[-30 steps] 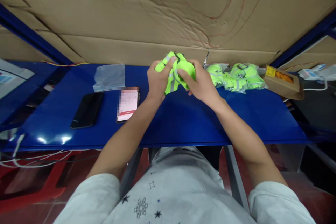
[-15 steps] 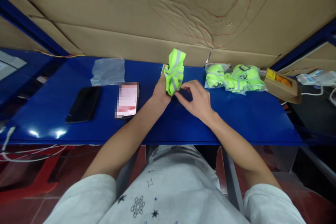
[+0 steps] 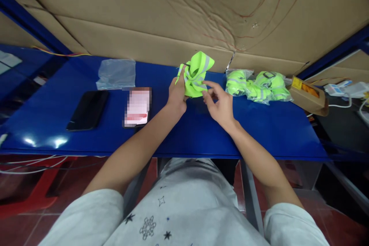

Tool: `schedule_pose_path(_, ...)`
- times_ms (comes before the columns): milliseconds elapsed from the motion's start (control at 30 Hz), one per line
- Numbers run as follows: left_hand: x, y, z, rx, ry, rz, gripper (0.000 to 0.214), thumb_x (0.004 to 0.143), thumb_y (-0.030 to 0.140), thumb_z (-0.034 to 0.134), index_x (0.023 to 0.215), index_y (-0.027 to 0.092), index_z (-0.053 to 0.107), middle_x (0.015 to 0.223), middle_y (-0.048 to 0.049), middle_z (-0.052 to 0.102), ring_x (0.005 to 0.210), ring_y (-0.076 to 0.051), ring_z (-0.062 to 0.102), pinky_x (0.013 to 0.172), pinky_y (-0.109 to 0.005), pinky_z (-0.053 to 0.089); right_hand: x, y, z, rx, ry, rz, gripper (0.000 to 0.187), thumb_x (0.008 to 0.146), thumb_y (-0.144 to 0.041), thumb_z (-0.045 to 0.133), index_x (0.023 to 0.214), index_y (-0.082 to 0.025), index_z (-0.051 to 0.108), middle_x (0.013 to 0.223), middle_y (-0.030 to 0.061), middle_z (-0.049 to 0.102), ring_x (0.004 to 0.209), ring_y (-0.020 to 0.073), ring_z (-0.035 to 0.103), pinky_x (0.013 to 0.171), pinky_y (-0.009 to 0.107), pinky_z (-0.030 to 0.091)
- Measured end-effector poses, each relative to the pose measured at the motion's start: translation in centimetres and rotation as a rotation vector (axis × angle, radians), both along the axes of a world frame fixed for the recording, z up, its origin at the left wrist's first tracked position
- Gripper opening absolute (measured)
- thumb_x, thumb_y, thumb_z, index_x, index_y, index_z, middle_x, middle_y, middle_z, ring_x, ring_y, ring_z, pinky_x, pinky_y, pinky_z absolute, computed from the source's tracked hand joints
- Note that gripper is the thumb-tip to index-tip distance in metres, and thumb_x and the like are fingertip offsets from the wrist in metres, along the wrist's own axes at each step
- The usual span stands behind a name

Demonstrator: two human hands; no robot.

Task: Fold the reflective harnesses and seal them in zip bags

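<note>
A small neon-yellow vest (image 3: 197, 73) with grey reflective stripes is held above the blue table (image 3: 259, 130), near its back edge. My left hand (image 3: 176, 93) grips its left side with closed fingers. My right hand (image 3: 219, 102) pinches the lower right edge of the fabric with thumb and fingertips. The top of the vest fans out loosely toward the cardboard wall.
Bagged neon vests (image 3: 258, 84) lie to the right, beside a brown cardboard box (image 3: 308, 94). Left of my hands lie a lit phone (image 3: 137, 107), a dark phone (image 3: 88, 109) and an empty clear bag (image 3: 117, 73). Cardboard sheets (image 3: 173, 19) back the table. Cables hang at both sides.
The vest was bunched between both hands, then the right hand let go and it stood up in the left hand. Now the right hand pinches it again and the fabric has spread open.
</note>
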State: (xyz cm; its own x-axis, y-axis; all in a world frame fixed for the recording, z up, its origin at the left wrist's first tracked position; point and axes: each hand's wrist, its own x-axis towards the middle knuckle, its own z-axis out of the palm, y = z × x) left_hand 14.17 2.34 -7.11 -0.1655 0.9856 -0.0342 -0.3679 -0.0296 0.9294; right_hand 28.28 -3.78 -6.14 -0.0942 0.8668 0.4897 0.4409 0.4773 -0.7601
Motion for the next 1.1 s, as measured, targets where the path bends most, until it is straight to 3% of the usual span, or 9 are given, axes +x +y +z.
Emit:
schedule_pose_path(200, 0.6, -1.0, 1.6, 0.036, -0.07, 0.078, 0.053, 0.077, 0.072, 0.078, 0.085, 0.024, 0.057, 0.08, 0.0011, 0.063, 0.073, -0.015, 0.066, 0.063, -0.026, 0.05, 0.1, 1.6, -0.5, -0.207, 0.428, 0.066, 0.042, 0.084, -0.057, 0.076, 0.095, -0.028, 0.048, 0.069, -0.0074, 0.063, 0.061, 0.0138, 0.066, 0.059, 0.027, 0.057)
schedule_pose_path(300, 0.4, -0.6, 1.7, 0.117, -0.015, 0.181, 0.052, 0.077, 0.069, 0.08, 0.082, 0.023, 0.055, 0.079, 0.0025, 0.058, 0.074, -0.013, 0.061, 0.067, -0.025, 0.048, 0.1, 1.4, -0.3, -0.215, 0.396, 0.102, 0.037, 0.083, -0.055, 0.077, 0.089, -0.025, 0.056, 0.074, -0.004, 0.066, 0.068, 0.0134, 0.068, 0.061, 0.025, 0.057)
schedule_pose_path(400, -0.2, 0.1, 1.4, 0.196, 0.119, 0.34, 0.056, 0.072, 0.068, 0.084, 0.082, 0.023, 0.053, 0.079, 0.0029, 0.057, 0.08, -0.015, 0.06, 0.07, -0.025, 0.046, 0.4, 1.1, 0.5, -0.285, 0.307, 0.049, 0.036, 0.088, -0.059, 0.07, 0.091, -0.023, 0.064, 0.086, 0.0014, 0.072, 0.077, 0.0138, 0.068, 0.058, 0.022, 0.053)
schedule_pose_path(500, -0.5, 0.2, 1.2, 0.272, 0.224, 0.396, 0.053, 0.075, 0.064, 0.084, 0.085, 0.024, 0.052, 0.081, 0.0029, 0.057, 0.081, -0.015, 0.059, 0.073, -0.026, 0.046, 0.9, 1.2, 1.4, -0.338, 0.415, -0.026, 0.047, 0.092, -0.071, 0.056, 0.096, -0.024, 0.063, 0.092, 0.0034, 0.071, 0.076, 0.0148, 0.067, 0.052, 0.022, 0.052)
schedule_pose_path(600, -0.4, -0.6, 1.4, 0.366, 0.349, 0.388, 0.046, 0.08, 0.059, 0.084, 0.088, 0.024, 0.055, 0.085, 0.0018, 0.057, 0.084, -0.016, 0.06, 0.08, -0.027, 0.048, 1.3, 1.5, 1.7, -0.267, 0.455, -0.07, 0.054, 0.084, -0.075, 0.065, 0.107, -0.027, 0.059, 0.1, 0.0035, 0.067, 0.077, 0.0161, 0.066, 0.052, 0.025, 0.056)
schedule_pose_path(733, -0.5, -1.1, 1.6, 0.399, 0.432, 0.395, 0.044, 0.079, 0.055, 0.085, 0.089, 0.024, 0.056, 0.089, 0.0005, 0.057, 0.09, -0.018, 0.06, 0.088, -0.029, 0.047, 1.5, 1.8, 1.2, -0.124, 0.387, -0.158, 0.051, 0.076, -0.063, 0.082, 0.104, -0.026, 0.062, 0.099, 0.0022, 0.066, 0.078, 0.0159, 0.066, 0.061, 0.029, 0.062)
schedule_pose_path(900, -0.3, -0.5, 1.4, 0.335, 0.324, 0.384, 0.046, 0.081, 0.059, 0.082, 0.089, 0.024, 0.053, 0.086, 0.0017, 0.058, 0.082, -0.016, 0.059, 0.078, -0.028, 0.048, 2.4, 2.2, 1.3, -0.308, 0.587, 0.039, 0.041, 0.075, -0.059, 0.085, 0.095, -0.025, 0.073, 0.096, -0.0002, 0.076, 0.09, 0.0177, 0.074, 0.091, 0.038, 0.066)
schedule_pose_path(1033, 0.3, -0.3, 0.9, 0.239, 0.204, 0.305, 0.051, 0.074, 0.062, 0.086, 0.089, 0.024, 0.056, 0.085, 0.0021, 0.062, 0.084, -0.015, 0.062, 0.074, -0.026, 0.048, 4.0, 2.9, 2.0, -0.455, 0.717, 0.177, 0.037, 0.075, -0.05, 0.087, 0.101, -0.027, 0.074, 0.109, 0.0008, 0.079, 0.102, 0.0202, 0.075, 0.097, 0.04, 0.064)
schedule_pose_path(1100, 0.0, 0.3, 0.4, 0.159, 0.132, 0.288, 0.051, 0.073, 0.061, 0.087, 0.09, 0.025, 0.056, 0.087, 0.0025, 0.063, 0.085, -0.015, 0.063, 0.075, -0.026, 0.049, 5.1, 3.3, 2.4, -0.515, 0.737, 0.223, 0.03, 0.081, -0.048, 0.082, 0.101, -0.028, 0.072, 0.103, 0.0006, 0.078, 0.105, 0.0205, 0.074, 0.095, 0.04, 0.064)
